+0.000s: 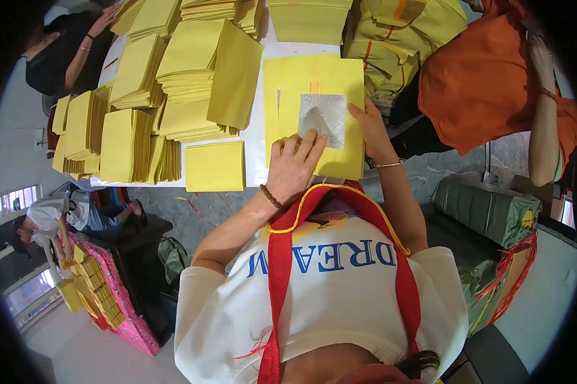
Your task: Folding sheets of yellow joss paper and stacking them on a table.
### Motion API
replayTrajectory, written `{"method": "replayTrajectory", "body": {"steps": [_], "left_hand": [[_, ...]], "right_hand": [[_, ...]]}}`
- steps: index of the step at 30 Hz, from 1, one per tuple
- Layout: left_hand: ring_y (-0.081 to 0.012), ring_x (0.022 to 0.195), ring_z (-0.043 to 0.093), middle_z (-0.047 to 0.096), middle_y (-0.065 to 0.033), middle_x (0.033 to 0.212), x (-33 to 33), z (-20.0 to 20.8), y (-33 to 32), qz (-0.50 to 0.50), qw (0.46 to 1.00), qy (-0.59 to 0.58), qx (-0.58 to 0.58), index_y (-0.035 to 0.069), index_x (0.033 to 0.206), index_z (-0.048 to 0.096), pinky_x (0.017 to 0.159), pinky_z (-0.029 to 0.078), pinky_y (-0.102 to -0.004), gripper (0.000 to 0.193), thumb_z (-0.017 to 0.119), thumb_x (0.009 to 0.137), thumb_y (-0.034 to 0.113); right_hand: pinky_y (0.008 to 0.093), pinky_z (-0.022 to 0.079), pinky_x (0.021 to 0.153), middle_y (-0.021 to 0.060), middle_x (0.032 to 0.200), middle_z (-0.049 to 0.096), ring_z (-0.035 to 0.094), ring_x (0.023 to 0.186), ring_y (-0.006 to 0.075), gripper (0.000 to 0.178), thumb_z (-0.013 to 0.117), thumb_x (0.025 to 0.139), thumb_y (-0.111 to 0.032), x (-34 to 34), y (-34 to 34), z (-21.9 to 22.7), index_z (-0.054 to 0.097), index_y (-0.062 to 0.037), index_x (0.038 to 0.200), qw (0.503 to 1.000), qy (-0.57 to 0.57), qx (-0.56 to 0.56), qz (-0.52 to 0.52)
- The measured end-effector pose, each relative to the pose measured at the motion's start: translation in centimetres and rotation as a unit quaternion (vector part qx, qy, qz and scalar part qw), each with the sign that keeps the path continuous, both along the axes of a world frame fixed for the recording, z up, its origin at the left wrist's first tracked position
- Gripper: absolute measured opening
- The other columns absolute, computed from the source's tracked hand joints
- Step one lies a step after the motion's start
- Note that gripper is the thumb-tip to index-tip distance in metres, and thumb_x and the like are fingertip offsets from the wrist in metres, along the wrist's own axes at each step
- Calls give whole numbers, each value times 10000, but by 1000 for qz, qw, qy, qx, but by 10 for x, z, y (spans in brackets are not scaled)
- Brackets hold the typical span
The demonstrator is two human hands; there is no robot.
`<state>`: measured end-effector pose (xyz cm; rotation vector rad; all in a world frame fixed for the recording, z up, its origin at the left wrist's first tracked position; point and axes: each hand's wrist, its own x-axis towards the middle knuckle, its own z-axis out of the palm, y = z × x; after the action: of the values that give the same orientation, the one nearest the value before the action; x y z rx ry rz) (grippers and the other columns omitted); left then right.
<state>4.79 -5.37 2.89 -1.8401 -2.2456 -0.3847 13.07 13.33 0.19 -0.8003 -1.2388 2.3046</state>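
Observation:
In front of my chest lies a thick stack of yellow paper with a shiny silver-grey rectangle on its top sheet. My left hand rests on the lower left of that rectangle, fingers slightly bent and apart, fingertips touching it; its thumb is hidden. My right hand grips the right edge of the stack, thumb on top, the other fingers mostly hidden along the side. A narrow pale slit shows on the top sheet left of the rectangle.
Several piles of yellow paper crowd the white table to the left, with a small yellow bundle at the near edge. Large wrapped yellow bundles stand at right. A person in orange and another in black are close by.

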Motion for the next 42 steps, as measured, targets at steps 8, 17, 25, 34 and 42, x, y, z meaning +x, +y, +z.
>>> {"method": "replayTrajectory", "body": {"steps": [8,17,25,34,42], "left_hand": [[-327,1176,407,408,-180,1324,-81,61,22,-24,977,-110,179,87,1357,354,966,302,-432,788,647,746,489],[-116,941,567,615,-40,1026,-135,39,23,-35,747,-662,50,14,1174,527,845,442,-266,439,679,806,197],[-120,989,550,592,-38,1089,-116,-10,7,-47,600,-758,251,30,1157,535,879,428,-286,340,626,838,104],[-123,999,548,598,-34,1089,-108,-11,-4,-45,655,-722,219,33,1143,552,866,440,-288,374,679,796,94],[-103,961,560,612,-37,1070,-99,-17,9,18,644,-731,226,19,1129,554,853,445,-265,295,616,860,124]], "right_hand": [[254,454,744,74,1024,608,568,852,131,340,496,909,-141,1,10,79,454,-13,1222,978,4,173,115],[288,454,686,139,864,624,590,758,167,468,574,835,-113,6,18,158,435,-94,1281,797,-180,488,306],[270,427,875,52,1108,589,545,1003,138,628,719,672,7,51,26,61,462,-3,1245,968,122,210,67],[264,477,730,47,984,620,577,844,105,351,694,748,-2,50,36,26,572,9,1077,976,44,205,66],[243,460,721,24,934,630,577,834,89,239,653,817,-90,37,38,29,602,2,1031,966,-22,243,87]]}}
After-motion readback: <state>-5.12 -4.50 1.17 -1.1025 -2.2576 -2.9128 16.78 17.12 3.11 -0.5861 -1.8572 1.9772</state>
